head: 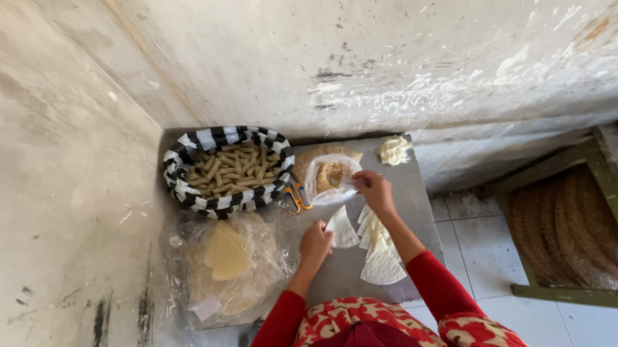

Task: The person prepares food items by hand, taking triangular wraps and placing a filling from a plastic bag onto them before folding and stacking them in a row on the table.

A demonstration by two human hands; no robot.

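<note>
On the grey slab, left hand point(314, 243) pinching thin triangular wrapper point(343, 229), right hand point(373, 188) gripping crumb-filled plastic bag point(329, 178).

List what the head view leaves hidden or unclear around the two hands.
- Left hand: its fingers curl under, hiding its grip on the triangular wrapper.
- Plastic bag by right hand: crumbly filling too small to identify.
- Orange-handled tool: mostly hidden by bag and striped basket.
- Wrapper stack: partly behind the right forearm.
</note>
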